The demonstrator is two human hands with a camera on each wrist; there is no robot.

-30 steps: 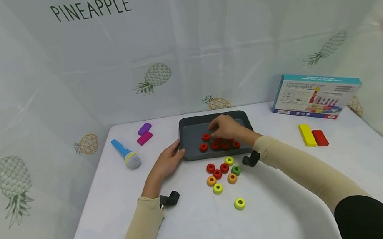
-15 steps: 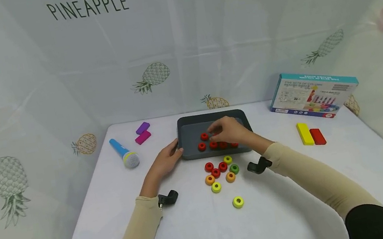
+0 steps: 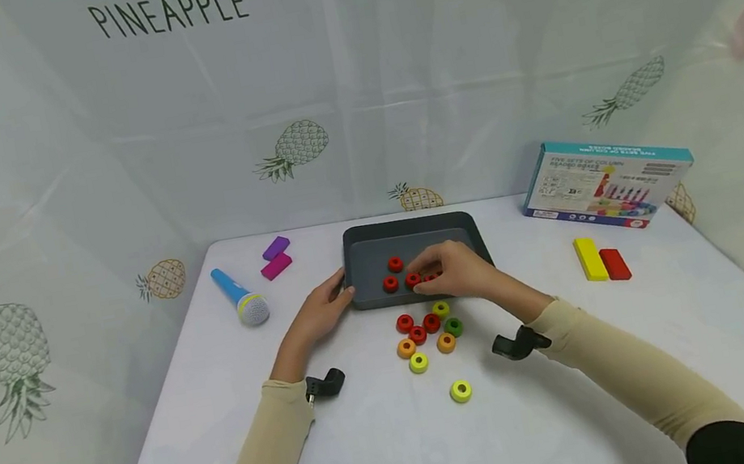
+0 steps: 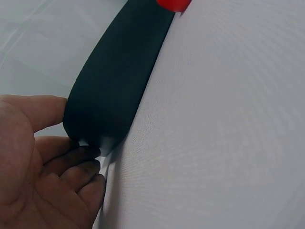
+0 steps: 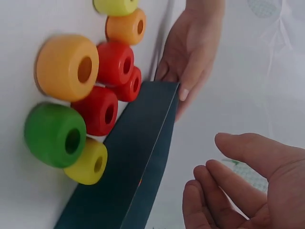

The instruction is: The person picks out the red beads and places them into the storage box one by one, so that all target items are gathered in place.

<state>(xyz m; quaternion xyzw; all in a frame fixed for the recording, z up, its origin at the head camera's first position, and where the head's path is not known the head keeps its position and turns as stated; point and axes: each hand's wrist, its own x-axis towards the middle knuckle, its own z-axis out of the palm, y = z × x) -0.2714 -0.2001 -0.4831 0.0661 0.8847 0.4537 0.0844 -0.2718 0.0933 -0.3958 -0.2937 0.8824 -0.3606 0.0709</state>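
In the head view my left hand (image 3: 315, 314) grips the left side of a dark grey tray (image 3: 359, 244). The left wrist view shows the thumb on the upper edge of the tray (image 4: 107, 86) and curled fingers at its lower corner. Over the right front part of the tray hovers my right hand (image 3: 458, 271), close to several red beads (image 3: 391, 284) lying in it. In the right wrist view the right hand (image 5: 248, 186) has its thumb apart from loosely bent fingers, with nothing seen between them. Part of the red beads is hidden behind this hand.
In front of the tray lie loose red, orange (image 3: 446, 343), yellow (image 3: 461, 391) and green (image 3: 453, 327) beads. A toy microphone (image 3: 239, 296) and purple and magenta blocks (image 3: 277, 266) are left. A box (image 3: 608, 183) and yellow and red blocks (image 3: 591, 259) are right.
My right hand has moved down towards the tray's front edge, and its wrist has shifted slightly right. The left hand stays at the tray. The head view has shifted slightly.
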